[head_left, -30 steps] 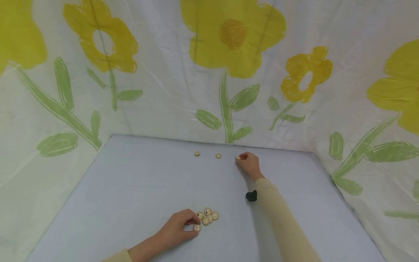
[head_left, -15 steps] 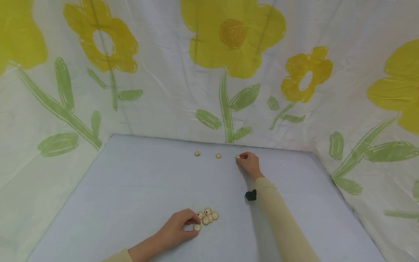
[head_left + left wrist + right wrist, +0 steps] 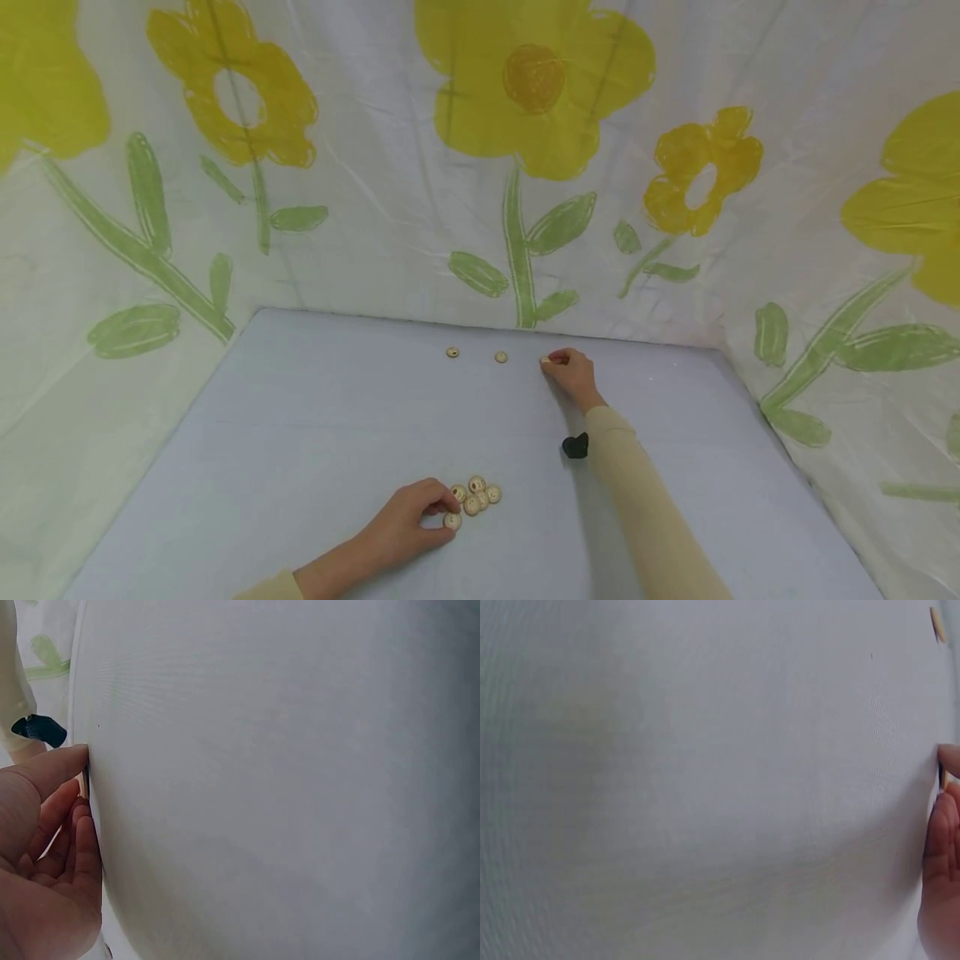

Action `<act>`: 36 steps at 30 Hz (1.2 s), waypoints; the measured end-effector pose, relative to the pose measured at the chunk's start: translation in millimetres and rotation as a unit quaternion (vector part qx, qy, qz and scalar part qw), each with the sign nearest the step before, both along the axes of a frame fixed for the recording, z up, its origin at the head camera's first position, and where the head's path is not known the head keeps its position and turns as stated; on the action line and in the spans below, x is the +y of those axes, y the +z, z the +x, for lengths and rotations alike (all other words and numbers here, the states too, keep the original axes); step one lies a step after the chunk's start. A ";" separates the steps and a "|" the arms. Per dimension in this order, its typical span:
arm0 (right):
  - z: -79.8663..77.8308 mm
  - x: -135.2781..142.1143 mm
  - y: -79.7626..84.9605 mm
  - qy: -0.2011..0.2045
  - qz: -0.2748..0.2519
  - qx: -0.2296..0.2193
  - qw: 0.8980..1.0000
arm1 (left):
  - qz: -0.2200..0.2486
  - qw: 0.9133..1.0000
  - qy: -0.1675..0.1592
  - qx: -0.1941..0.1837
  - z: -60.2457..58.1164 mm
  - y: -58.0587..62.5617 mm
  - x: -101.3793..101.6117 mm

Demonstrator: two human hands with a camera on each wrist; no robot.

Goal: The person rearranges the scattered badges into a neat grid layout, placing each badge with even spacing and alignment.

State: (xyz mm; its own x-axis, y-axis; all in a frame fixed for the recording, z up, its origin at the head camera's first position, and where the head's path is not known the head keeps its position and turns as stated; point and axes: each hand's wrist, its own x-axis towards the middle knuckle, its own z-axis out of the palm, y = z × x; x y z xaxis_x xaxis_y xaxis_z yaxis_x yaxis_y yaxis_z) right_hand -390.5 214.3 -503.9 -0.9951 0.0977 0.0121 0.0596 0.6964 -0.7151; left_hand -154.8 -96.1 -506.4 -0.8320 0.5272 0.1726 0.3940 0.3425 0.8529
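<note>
Near the front of the table, my left hand (image 3: 408,521) pinches a small round wooden disc (image 3: 452,521) between thumb and fingers. The disc carries a dark mark too small to read. Right beside those fingertips lies a cluster of several similar discs (image 3: 477,484), some overlapping. Far across the table my right hand (image 3: 572,375) pinches another wooden disc (image 3: 545,361), partly covered by the fingers. In the left wrist view, the left hand (image 3: 52,832) hides most of its disc. The right wrist view catches the right hand (image 3: 943,862) at its edge, with a thin disc edge (image 3: 943,778) between the fingers.
Two more wooden discs, a left one (image 3: 453,352) and a right one (image 3: 501,357), lie in a row with the right hand's disc. A dark object (image 3: 575,447) sits against the right sleeve. A flower-painted curtain (image 3: 360,250) borders the pale table (image 3: 322,400).
</note>
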 end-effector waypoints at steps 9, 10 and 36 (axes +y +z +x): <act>4.7 2.0 0.0 0.007 -0.005 0.014 1.000 | -0.003 1.000 0.000 0.016 -0.3 -1.4 -0.4; 4.8 2.4 -1.2 0.006 -0.007 0.016 1.000 | -0.004 1.000 0.000 0.014 -0.3 -1.6 -0.3; 52.4 5.2 -3.1 0.043 -0.079 0.039 0.995 | -0.019 1.000 0.005 0.000 -0.9 -0.1 -0.3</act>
State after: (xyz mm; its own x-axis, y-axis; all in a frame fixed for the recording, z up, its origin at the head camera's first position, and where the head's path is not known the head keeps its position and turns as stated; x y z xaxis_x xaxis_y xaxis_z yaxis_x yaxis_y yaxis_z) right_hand -338.1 219.4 -507.1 -0.9966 0.0181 0.0808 -0.0558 0.5746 -0.8166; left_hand -155.8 -96.4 -506.5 -0.8377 0.5246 0.1522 0.3894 0.3782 0.8398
